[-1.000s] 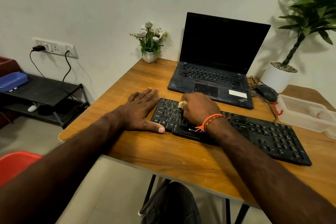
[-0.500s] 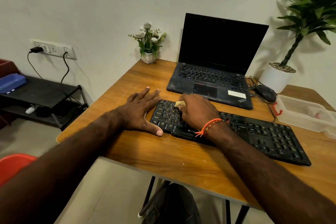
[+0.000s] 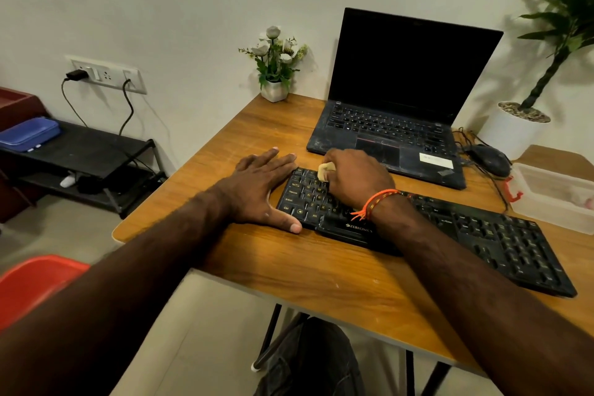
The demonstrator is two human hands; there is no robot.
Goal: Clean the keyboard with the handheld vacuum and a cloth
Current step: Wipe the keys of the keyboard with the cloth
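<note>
Shifted toward the far-left keys, right hand (image 3: 355,182) clenches a cloth (image 3: 325,170) upon the Zebronics keyboard (image 3: 482,235), whose long axis extends rightward across the table (image 3: 321,273); left hand (image 3: 257,194), flat, braces its left end.

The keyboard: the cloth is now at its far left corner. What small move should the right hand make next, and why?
Probably drag the cloth rightward along the top key row. The right hand pinches it over the keyboard at the far left corner, and the whole right stretch of keys lies uncovered. The left hand rests flat against the left edge, so the keyboard looks steadied for that stroke.
</note>
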